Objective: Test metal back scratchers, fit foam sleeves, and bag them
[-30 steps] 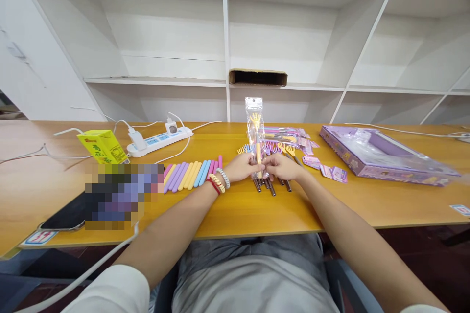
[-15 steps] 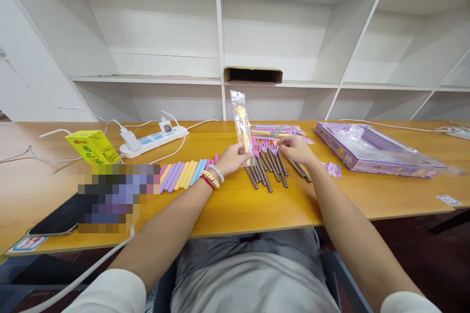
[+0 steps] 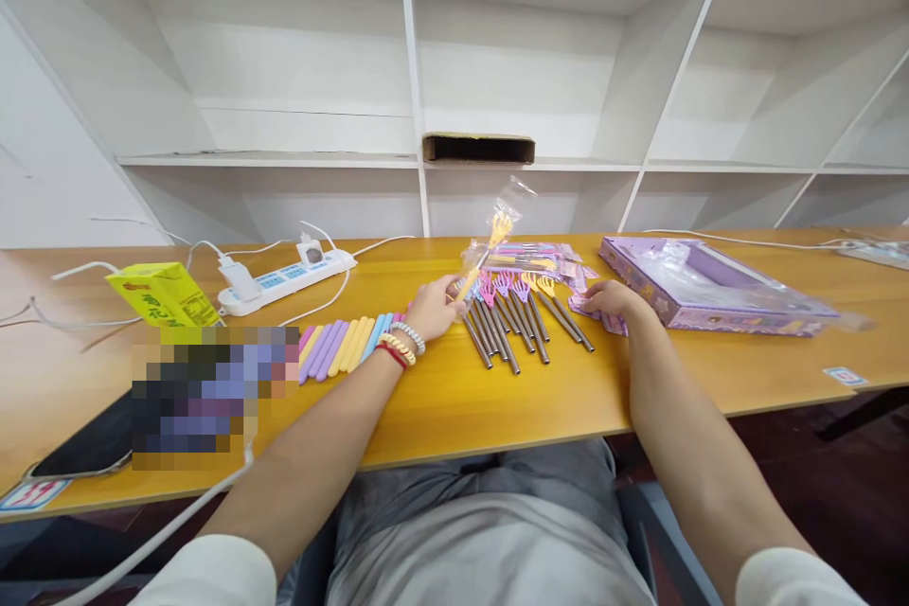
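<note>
My left hand point(image 3: 435, 311) is closed on a yellow back scratcher point(image 3: 500, 229) in a clear plastic bag, its claw end pointing up and right. The bag's loose top sticks out beyond the claw. To the right, my right hand point(image 3: 612, 299) has its fingers closed on a small pink-purple card point(image 3: 579, 305) at the table surface. More of the card stack shows under the palm. Between my hands lie several metal rods point(image 3: 508, 352) with pink, purple and yellow claw heads point(image 3: 503, 284). Behind them is a pile of bagged scratchers point(image 3: 532, 258).
Several pastel handles point(image 3: 333, 348) lie in a row on the left, near a pixelated patch, a phone point(image 3: 81, 440), a yellow carton point(image 3: 167, 294) and a power strip point(image 3: 288, 281). A purple box point(image 3: 739, 317) with clear plastic sits right. A cardboard box point(image 3: 479, 149) rests on the shelf.
My right hand has moved right, from the claw heads to the cards. The bagged scratcher in my left hand has tipped over to the right. The whole view has shifted slightly.
</note>
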Demonstrator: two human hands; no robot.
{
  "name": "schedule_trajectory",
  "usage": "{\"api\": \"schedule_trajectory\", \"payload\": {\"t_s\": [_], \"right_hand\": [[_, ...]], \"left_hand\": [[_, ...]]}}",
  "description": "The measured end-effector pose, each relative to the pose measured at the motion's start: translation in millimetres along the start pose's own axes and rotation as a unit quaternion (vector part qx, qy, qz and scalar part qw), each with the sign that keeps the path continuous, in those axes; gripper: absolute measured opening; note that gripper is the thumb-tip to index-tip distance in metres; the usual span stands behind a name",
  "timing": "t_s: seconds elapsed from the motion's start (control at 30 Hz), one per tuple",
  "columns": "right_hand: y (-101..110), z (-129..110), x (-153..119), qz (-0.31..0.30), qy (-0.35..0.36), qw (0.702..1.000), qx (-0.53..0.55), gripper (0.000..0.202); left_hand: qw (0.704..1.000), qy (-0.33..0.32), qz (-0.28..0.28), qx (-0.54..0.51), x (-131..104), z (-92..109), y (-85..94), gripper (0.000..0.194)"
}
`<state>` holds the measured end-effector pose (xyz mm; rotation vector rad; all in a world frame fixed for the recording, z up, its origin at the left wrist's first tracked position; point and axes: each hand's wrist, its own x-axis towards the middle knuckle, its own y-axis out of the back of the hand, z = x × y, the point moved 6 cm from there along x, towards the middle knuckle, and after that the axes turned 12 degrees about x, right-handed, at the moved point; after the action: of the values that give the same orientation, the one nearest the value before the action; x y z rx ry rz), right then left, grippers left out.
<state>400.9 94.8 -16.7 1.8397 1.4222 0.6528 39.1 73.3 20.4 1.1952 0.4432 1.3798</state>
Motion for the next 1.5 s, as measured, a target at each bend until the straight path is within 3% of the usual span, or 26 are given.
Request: {"api": "schedule_trajectory", "payload": {"t_s": [0.27, 0.43, 0.6, 0.73, 0.8, 0.97, 1.1, 1.2, 1.37, 1.5], "right_hand": [[-2, 5, 4, 0.009, -0.043, 0.999, -0.021, 0.028], [1, 0, 1, 0.04, -0.033, 0.999, -0.005, 0.022], [11, -23, -11, 0.128, 0.074, 0.984, 0.097, 0.017], [10, -53, -23, 0.124, 0.217, 0.936, 0.248, 0.029], [8, -60, -26, 0.124, 0.24, 0.928, 0.256, 0.031], [11, -47, -23, 0.173, 0.148, 0.969, 0.101, 0.024], [13, -19, -10, 0.116, 0.02, 0.993, 0.003, 0.02], [14, -2, -5, 0.087, -0.04, 0.995, -0.019, 0.023], [21, -1, -7, 0.147, -0.029, 0.989, -0.01, 0.024], [22, -18, -13, 0.175, 0.06, 0.977, 0.106, 0.025]], "left_hand": [[0.998, -0.029, -0.038, 0.047, -4, 5, -0.6, 0.026], [0.997, -0.032, -0.048, 0.045, -5, 6, -0.7, 0.024], [0.997, -0.031, -0.056, 0.042, -4, 3, -2.8, 0.026], [0.996, -0.037, -0.058, 0.049, -4, 4, -3.2, 0.026], [0.996, -0.037, -0.061, 0.053, -4, 4, -3.1, 0.027], [0.995, -0.037, -0.072, 0.062, -4, 4, -3.7, 0.028], [0.995, -0.046, -0.062, 0.068, -3, 3, -3.6, 0.027], [0.995, -0.042, -0.061, 0.072, -3, 3, -4.2, 0.028], [0.994, -0.036, -0.063, 0.076, -3, 3, -3.7, 0.028], [0.995, -0.04, -0.064, 0.072, -4, 4, -3.0, 0.029]]}}
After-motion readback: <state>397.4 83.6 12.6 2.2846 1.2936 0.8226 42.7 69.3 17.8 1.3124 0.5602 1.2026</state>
